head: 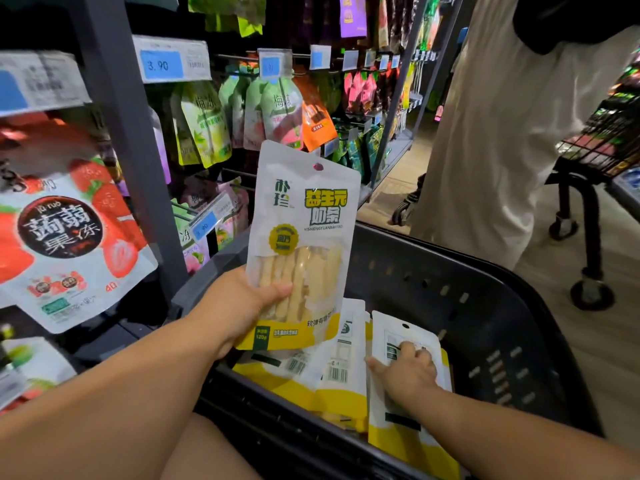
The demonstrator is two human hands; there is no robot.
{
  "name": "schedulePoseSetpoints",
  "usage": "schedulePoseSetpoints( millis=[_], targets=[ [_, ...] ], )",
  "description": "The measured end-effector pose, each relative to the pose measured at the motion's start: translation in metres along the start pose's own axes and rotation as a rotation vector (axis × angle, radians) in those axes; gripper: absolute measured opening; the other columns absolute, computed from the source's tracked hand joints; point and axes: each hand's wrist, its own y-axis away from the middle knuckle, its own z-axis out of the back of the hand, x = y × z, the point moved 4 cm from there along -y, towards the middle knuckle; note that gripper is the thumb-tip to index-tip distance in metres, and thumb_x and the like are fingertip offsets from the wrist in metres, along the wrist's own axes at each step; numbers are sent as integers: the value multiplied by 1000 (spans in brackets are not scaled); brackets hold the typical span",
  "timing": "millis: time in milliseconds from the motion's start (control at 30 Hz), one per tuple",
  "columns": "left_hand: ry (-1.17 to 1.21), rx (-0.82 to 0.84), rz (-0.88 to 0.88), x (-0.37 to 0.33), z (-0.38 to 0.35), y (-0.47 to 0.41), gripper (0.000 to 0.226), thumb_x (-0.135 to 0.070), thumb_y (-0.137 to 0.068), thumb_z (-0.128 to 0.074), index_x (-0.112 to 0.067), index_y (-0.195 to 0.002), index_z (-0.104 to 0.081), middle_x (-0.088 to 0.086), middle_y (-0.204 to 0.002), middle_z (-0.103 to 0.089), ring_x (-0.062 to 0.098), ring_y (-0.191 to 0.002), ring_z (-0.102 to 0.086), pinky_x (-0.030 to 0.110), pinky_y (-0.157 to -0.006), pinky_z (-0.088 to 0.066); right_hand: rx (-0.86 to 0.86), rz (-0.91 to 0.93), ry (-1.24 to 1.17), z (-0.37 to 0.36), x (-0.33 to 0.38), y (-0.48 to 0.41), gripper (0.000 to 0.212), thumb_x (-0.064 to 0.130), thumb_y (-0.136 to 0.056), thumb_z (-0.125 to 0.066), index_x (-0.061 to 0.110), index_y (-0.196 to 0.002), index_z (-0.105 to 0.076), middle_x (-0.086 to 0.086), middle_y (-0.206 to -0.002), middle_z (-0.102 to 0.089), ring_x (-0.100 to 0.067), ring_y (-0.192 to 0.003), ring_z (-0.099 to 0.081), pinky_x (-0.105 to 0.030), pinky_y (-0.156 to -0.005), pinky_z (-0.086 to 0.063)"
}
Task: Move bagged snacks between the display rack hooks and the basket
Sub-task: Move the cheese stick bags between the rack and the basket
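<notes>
My left hand (242, 303) grips a white and yellow snack bag (304, 216) by its lower left side and holds it upright above the black basket (485, 292). Pale sticks show through the bag's clear window. My right hand (405, 370) reaches down into the basket and its fingers curl on another white and yellow bag (408, 431) lying face down. Several more such bags (311, 372) lie in the basket. The display rack hooks (242, 58) with hanging pouches are behind, at the upper left.
A grey rack post (117, 133) stands left of the basket, with a strawberry jelly bag (69, 237) hanging at far left. Price tags (173, 58) line the hook ends. A person in light clothing (502, 133) stands at the right beside a wheeled cart (595, 161).
</notes>
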Motion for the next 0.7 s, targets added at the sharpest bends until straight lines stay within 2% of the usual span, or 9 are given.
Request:
schedulePoseSetpoints(
  millis=[133,233,300,433,567,633,700],
  targets=[
    [-10,23,-3,2,0,-2,23,-12,-83,-75,-16,-106,-72,7,-96,-77,28,-92,-73,51,-93,-53,6,-12,8,0,1,-1,89,75,-81,-52,20,-146,-26,-12,-148,-29,-32,-137,-30,-49,-110,-35],
    [-20,20,-9,2,0,-2,23,-13,-82,-75,-16,-105,-72,6,-95,-77,27,-90,-73,50,-93,-54,1,-22,-13,3,3,-1,84,70,-79,-57,20,-141,-31,-11,-141,-32,-31,-132,-34,-46,-105,-39],
    [-27,15,-7,2,2,-1,23,-14,-82,-76,-17,-104,-72,6,-94,-77,26,-89,-74,50,-92,-54,8,-17,-39,6,4,0,75,64,-77,-60,21,-133,-37,-9,-134,-37,-30,-126,-40,-43,-97,-43],
    [-25,14,-10,2,3,-1,22,-14,-82,-76,-17,-104,-71,6,-93,-77,27,-89,-74,51,-92,-54,1,56,-69,11,9,-1,60,53,-79,-66,19,-123,-44,-9,-127,-44,-31,-115,-51,-43,-94,-49],
    [-33,18,-6,3,2,-3,22,-16,-82,-76,-18,-103,-72,6,-93,-77,28,-90,-73,52,-93,-53,-15,192,40,14,21,1,35,39,-89,-60,14,-113,-60,-5,-124,-40,-29,-101,-62,-41,-89,-52],
    [-35,21,-5,5,2,-3,23,-16,-81,-77,-18,-104,-72,6,-94,-77,28,-91,-73,52,-94,-53,-15,200,80,15,23,1,31,38,-91,-59,12,-104,-66,-3,-121,-40,-29,-93,-65,-38,-82,-54],
    [-33,24,-7,5,2,-4,24,-17,-81,-77,-18,-105,-72,6,-95,-77,28,-92,-73,52,-94,-53,-28,197,90,16,22,-1,27,37,-91,-59,11,-91,-64,-4,-115,-42,-29,-83,-62,-34,-75,-52]
  ],
)
